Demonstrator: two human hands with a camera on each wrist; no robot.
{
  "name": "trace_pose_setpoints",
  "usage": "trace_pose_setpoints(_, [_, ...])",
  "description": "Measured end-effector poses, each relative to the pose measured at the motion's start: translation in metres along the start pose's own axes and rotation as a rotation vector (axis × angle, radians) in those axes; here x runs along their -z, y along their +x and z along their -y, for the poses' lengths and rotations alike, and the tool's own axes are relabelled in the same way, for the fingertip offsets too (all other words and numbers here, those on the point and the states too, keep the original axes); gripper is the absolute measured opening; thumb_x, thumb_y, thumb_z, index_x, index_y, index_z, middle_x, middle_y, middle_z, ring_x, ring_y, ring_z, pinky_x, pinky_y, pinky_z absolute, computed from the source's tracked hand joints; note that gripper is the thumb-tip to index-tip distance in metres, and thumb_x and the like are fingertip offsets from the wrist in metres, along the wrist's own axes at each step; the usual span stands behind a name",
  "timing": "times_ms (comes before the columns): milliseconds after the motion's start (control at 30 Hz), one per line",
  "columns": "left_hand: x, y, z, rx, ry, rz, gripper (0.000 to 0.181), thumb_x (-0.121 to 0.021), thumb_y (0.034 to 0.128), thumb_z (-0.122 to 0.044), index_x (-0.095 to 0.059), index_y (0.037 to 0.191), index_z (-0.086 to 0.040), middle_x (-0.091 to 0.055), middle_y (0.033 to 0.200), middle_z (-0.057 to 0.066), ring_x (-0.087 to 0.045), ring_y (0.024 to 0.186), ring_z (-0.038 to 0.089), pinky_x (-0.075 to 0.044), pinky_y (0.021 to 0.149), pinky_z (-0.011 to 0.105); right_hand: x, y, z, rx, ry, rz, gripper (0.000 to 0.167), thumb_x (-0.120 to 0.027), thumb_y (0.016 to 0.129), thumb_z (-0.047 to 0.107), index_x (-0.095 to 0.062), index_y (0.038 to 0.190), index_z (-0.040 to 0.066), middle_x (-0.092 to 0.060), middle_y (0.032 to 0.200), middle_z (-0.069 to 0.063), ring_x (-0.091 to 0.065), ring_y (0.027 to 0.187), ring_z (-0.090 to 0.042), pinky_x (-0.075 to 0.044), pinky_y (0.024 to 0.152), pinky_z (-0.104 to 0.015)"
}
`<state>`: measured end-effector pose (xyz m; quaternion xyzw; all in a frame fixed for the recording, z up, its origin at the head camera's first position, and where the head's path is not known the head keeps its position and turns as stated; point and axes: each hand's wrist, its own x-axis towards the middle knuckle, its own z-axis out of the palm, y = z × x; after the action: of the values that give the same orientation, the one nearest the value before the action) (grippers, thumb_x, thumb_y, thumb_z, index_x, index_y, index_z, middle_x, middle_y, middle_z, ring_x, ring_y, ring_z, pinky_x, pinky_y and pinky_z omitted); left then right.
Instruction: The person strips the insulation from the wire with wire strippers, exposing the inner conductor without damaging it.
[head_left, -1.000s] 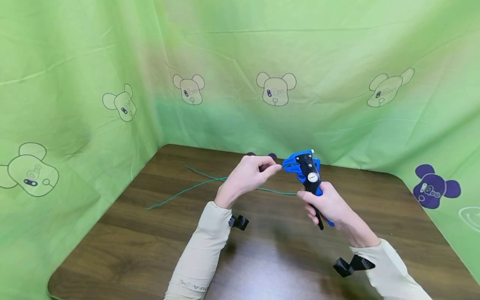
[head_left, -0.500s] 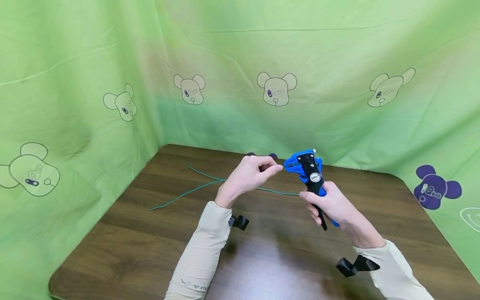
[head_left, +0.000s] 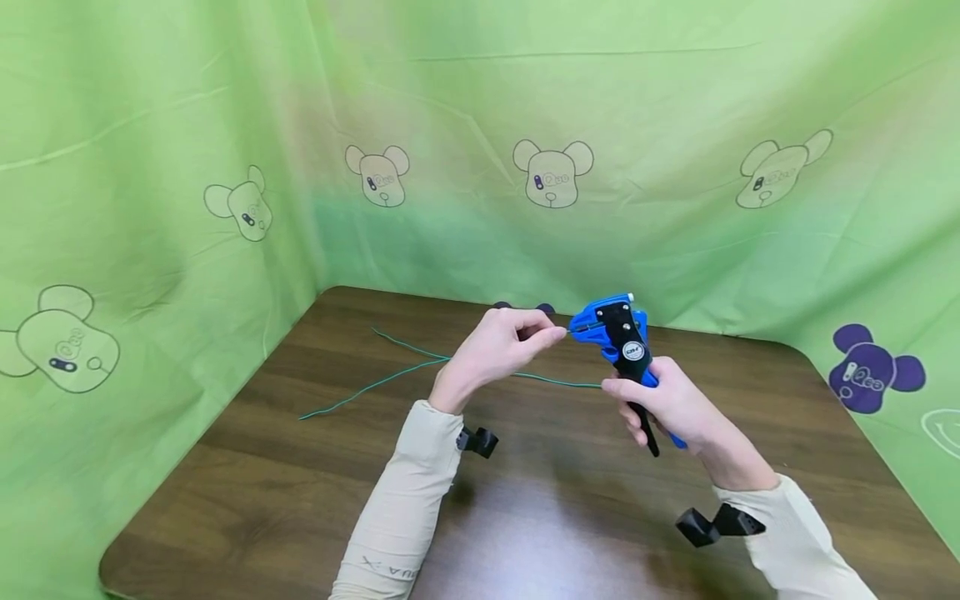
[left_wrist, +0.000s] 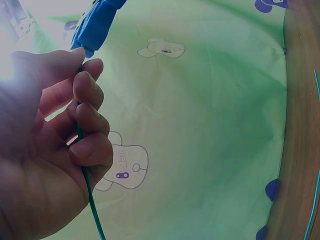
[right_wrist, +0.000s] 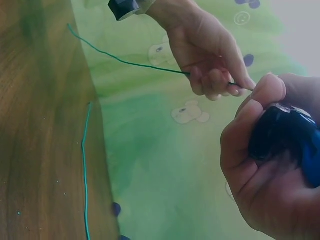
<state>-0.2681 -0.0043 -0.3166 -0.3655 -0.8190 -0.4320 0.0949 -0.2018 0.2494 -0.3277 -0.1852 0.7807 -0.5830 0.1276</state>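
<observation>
Your left hand pinched a green insulated wire between thumb and fingertips, its end directed at the nose of the blue-and-black wire stripper. Your right hand was wrapped round the stripper's handles, whose lower ends stood apart. The pinching fingertips were right at the stripper's nose; how far the wire reached inside, you could not have told from these views.

The step in hand looked like feeding the wire end in for stripping. From there, the next move seemed to call for keeping the wire straight and the stripper steady, then squeezing the handles with your fingertips out of the bite.

Both tool and wire end were held up off the wooden table, toward its far edge, with the printed green curtain behind. A second green wire lay on the tabletop beneath your work, and a low sweep might have snagged it. More room to draw the hands apart lay on your near side, between the forearms, although the black mounts on your left wrist and right wrist jutted into it.
</observation>
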Motion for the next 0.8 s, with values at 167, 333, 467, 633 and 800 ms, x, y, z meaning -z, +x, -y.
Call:
trace_pose_setpoints(167, [-0.0004,0.0003,-0.0002,-0.002,-0.003,-0.005,0.020,-0.062,0.0961,-0.034,-0.068,0.079,-0.025,-0.048,0.062,-0.010,-0.044,0.058,0.004,-0.036,0.057,0.020,0.0012,-0.0008,0.0031,0.000,-0.008,-0.002,0.019,-0.055,0.100,0.015,-0.049,0.096,-0.002,-0.054,0.054,0.002,-0.055,0.039,-0.017,-0.045,0.042,-0.043])
trace_pose_setpoints(333, [-0.0002,-0.0003,-0.0006,0.000,-0.005,-0.006,0.021,-0.062,0.0961,-0.036,-0.068,0.079,-0.025,-0.047,0.062,-0.010,-0.043,0.058,0.003,-0.036,0.057,0.020,0.0028,-0.0018,0.0056,0.001,-0.015,0.007,0.015,-0.055,0.100,0.015,-0.051,0.096,0.002,-0.054,0.054,0.002,-0.055,0.039,-0.018,-0.045,0.042,-0.043])
trace_pose_setpoints(467, [-0.0004,-0.0006,-0.0002,0.002,-0.009,-0.004,0.021,-0.062,0.0963,-0.037,-0.067,0.079,-0.025,-0.047,0.062,-0.010,-0.043,0.057,0.004,-0.036,0.057,0.020,0.0035,-0.0022,0.0066,-0.008,-0.029,0.004,0.018,-0.055,0.100,0.016,-0.050,0.097,-0.001,-0.054,0.054,0.001,-0.055,0.039,-0.019,-0.045,0.043,-0.043])
trace_pose_setpoints(633, [-0.0005,-0.0007,-0.0008,-0.002,-0.012,-0.001,0.021,-0.062,0.0964,-0.037,-0.067,0.079,-0.025,-0.047,0.062,-0.010,-0.044,0.057,0.005,-0.036,0.057,0.020,0.0052,-0.0028,0.0062,-0.018,-0.039,0.002,0.016,-0.055,0.100,0.017,-0.051,0.097,0.002,-0.054,0.054,0.001,-0.055,0.040,-0.019,-0.045,0.044,-0.044])
trace_pose_setpoints(800, [-0.0009,-0.0010,-0.0011,0.003,-0.023,0.011,0.021,-0.062,0.0965,-0.037,-0.067,0.079,-0.025,-0.046,0.061,-0.010,-0.043,0.057,0.005,-0.035,0.056,0.020,0.0064,-0.0042,0.0054,-0.026,-0.037,0.006,0.013,-0.055,0.100,0.017,-0.054,0.096,0.005,-0.055,0.054,0.002,-0.056,0.040,-0.018,-0.046,0.045,-0.043])
